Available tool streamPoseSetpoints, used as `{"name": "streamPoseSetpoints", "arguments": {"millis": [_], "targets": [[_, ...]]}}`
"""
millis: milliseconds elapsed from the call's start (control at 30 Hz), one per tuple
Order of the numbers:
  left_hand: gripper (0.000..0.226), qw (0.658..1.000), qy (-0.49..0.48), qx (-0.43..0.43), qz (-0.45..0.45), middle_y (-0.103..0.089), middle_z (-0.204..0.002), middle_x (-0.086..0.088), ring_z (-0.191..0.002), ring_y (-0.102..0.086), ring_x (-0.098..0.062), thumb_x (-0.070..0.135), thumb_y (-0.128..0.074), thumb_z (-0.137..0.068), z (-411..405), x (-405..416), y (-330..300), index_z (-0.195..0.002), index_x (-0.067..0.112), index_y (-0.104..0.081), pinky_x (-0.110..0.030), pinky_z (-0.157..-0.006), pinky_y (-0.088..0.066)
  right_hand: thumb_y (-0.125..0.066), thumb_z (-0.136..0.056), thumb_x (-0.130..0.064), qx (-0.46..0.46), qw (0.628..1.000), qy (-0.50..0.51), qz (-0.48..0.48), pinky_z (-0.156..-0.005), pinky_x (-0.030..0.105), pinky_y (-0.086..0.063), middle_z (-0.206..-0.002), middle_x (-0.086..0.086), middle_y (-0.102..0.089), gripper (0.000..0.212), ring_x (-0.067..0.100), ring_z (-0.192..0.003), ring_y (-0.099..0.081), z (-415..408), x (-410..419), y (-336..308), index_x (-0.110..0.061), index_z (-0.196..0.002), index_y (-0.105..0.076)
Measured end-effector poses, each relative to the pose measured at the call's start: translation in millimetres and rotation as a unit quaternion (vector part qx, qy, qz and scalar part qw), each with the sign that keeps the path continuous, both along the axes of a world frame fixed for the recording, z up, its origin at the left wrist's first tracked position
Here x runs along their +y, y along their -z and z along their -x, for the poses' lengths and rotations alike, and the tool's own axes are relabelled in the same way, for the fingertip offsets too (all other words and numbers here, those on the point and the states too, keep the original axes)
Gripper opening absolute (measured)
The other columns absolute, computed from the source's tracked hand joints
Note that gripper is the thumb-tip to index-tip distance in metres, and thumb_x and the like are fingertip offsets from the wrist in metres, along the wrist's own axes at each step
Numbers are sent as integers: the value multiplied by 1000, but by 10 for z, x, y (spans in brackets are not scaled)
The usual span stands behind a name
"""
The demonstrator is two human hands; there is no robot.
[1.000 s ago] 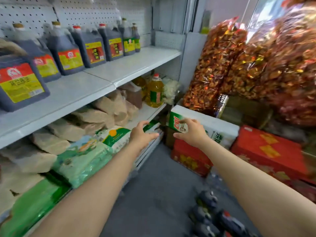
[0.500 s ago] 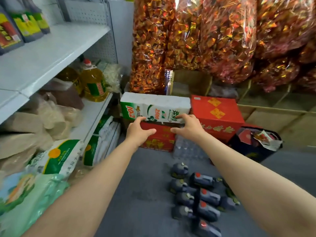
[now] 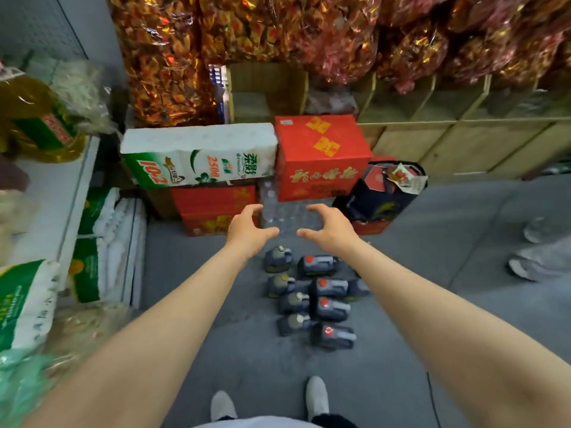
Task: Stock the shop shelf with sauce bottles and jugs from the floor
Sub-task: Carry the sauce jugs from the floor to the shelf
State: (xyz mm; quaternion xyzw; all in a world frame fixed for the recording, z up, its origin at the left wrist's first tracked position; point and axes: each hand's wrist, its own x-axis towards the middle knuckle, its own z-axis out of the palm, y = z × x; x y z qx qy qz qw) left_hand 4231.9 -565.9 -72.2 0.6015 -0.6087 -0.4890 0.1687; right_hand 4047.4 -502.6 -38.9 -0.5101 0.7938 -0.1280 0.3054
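Observation:
Several dark sauce jugs (image 3: 312, 299) stand in a cluster on the grey floor in front of my feet, some with red caps (image 3: 323, 283), some with pale caps (image 3: 297, 297). My left hand (image 3: 247, 231) and my right hand (image 3: 329, 230) hang side by side in the air above the far end of the cluster. Both have loosely curved fingers and hold nothing. The white shelf (image 3: 77, 193) runs along the left edge, with a yellow oil jug (image 3: 34, 118) on it.
Red cartons (image 3: 318, 159) and a white tissue pack (image 3: 197, 156) are stacked on the floor beyond the jugs, next to a dark bag (image 3: 383, 193). Large bags of wrapped sweets (image 3: 278, 35) fill the back. Another person's shoes (image 3: 531, 261) stand at the right. Rice bags (image 3: 99, 242) fill the low shelf.
My view has swung from the upper shelf down to the floor. Both hands have come down with it and now hover over the jugs, still holding nothing.

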Motion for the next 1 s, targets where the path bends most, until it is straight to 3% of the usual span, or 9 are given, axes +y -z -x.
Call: {"name": "streamPoseSetpoints", "arguments": {"millis": [67, 100, 400, 567, 700, 800, 867, 1000], "targets": [[70, 1000, 2, -5, -11, -44, -146, -6, -124, -51, -26, 34, -79, -83, 179, 107, 19, -143, 29, -44, -33, -84, -45, -73, -88, -47, -14, 1000, 9, -12, -59, 16, -43, -149, 5, -40, 75, 21, -105, -59, 183, 93, 51, -25, -150, -37], [71, 1000, -2, -7, -14, -43, -146, -6, -123, -51, -26, 34, -79, -83, 265, 140, 39, -144, 29, -43, -33, -83, -45, -73, -88, -47, -25, 1000, 13, -11, -57, 15, -40, -150, 6, -39, 76, 22, -108, -59, 289, 122, 75, -25, -150, -35], [72, 999, -37, -35, -5, -44, -147, -2, -130, -49, -24, 35, -81, -81, 1038, 377, 187, -142, 32, -44, -41, -97, -49, -77, -83, -45, -65, 998, -9, 6, -91, 30, -43, -149, 6, -40, 77, 24, -127, -51, 1181, 219, 399, -23, -146, -38], [70, 998, -35, -24, -40, -43, -147, -1, -129, -49, -23, 37, -80, -82, 1392, 399, 555, -141, 32, -44, -38, -93, -49, -76, -85, -45, -99, 994, -11, -34, -90, 32, -42, -148, 6, -40, 75, 25, -128, -49, 1395, 219, 942, -23, -146, -39], [68, 996, -36, -14, -81, -46, -147, -2, -129, -51, -20, 34, -78, -84, 1466, 433, 1140, -143, 26, -44, -33, -94, -46, -77, -84, -41, -122, 991, 24, -58, -90, 28, -38, -141, 9, -50, 71, 26, -128, -50, 1488, 355, 1594, -18, -142, -45], [66, 992, -49, -20, -116, -52, -139, -4, -115, -55, -16, 31, -77, -85, 1381, 506, 1778, -142, 19, -46, -26, -89, -43, -77, -83, -41, -136, 985, 58, -90, -98, 33, -42, -138, 11, -55, 67, 28, -127, -53, 1521, 524, 2259, -15, -139, -50], [66, 988, -57, -24, -141, -55, -135, -5, -108, -54, -13, 30, -78, -84, 1285, 594, 2292, -141, 16, -47, -29, -95, -46, -77, -83, -42, -143, 980, 74, -121, -101, 38, -45, -137, 10, -58, 67, 30, -126, -55, 1488, 660, 2775, -14, -138, -52], [70, 978, -44, -42, -200, -54, -138, -9, -125, -55, -23, 31, -80, -82, 1100, 851, 3406, -140, 13, -47, -39, -108, -43, -79, -82, -42, -155, 967, 115, -165, -97, 45, -49, -126, 7, -64, 61, 31, -118, -60, 1373, 989, 3878, -13, -131, -56]]}}
